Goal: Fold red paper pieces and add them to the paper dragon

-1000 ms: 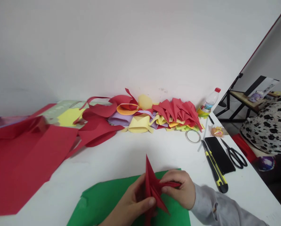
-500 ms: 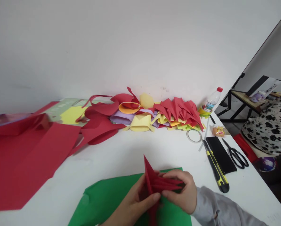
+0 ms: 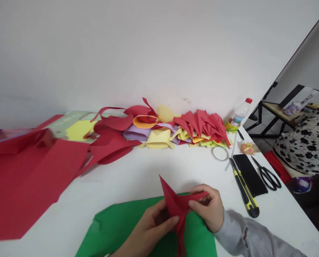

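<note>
A folded red paper piece (image 3: 178,205) with several pointed arms is held between both hands above a sheet of green paper (image 3: 122,221). My left hand (image 3: 151,228) grips its left side near the centre, thumb on the front. Pinched between the thumb and fingers of my right hand (image 3: 209,207) is the arm that points right. One point rises up and left, and another hangs down toward the bottom edge of the view. The green sheet lies on the white table, partly covered by my hands and forearm.
Large red paper (image 3: 36,182) covers the left side. Along the wall lie folded red paper stars (image 3: 202,123) and yellow paper (image 3: 158,139). At right are a tape roll (image 3: 219,153), utility knife (image 3: 245,189), black case (image 3: 250,174), scissors (image 3: 267,175) and bottle (image 3: 238,114). A person's patterned clothing (image 3: 306,142) shows beyond.
The right arm of the red paper piece has opened out from stacked folds into a wider, flatter shape. My right hand has shifted slightly upward, and the piece has turned a little.
</note>
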The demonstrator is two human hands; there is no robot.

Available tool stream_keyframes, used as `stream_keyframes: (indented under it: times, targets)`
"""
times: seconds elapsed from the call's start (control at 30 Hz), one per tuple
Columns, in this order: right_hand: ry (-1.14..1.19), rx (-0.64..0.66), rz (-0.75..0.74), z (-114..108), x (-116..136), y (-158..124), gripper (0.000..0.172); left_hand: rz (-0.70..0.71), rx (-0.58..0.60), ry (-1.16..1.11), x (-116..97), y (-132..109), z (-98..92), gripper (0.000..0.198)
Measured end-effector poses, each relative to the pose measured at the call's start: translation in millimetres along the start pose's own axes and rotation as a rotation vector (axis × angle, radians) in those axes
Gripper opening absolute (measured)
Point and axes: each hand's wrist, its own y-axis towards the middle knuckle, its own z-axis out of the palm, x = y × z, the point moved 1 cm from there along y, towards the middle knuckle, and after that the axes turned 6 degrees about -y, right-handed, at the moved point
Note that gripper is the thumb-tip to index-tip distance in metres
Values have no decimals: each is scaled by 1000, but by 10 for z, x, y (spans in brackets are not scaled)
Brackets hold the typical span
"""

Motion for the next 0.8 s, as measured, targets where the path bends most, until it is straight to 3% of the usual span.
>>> stream_keyframes:
  times: [0.23, 0.37, 0.57, 0.8]
  targets:
    - [179, 205, 43, 58, -74, 25, 46, 82, -158, 70, 33, 21, -48, 20]
    - [34, 326, 78, 109, -82, 33, 33, 99, -146, 65, 22, 46, -31, 14]
    - [1, 297, 28, 111, 2, 68, 30, 26, -193, -13, -81, 32, -19, 27]
    - [-84, 341, 222, 53, -117, 100, 43, 60, -289, 14, -96, 32, -57, 33]
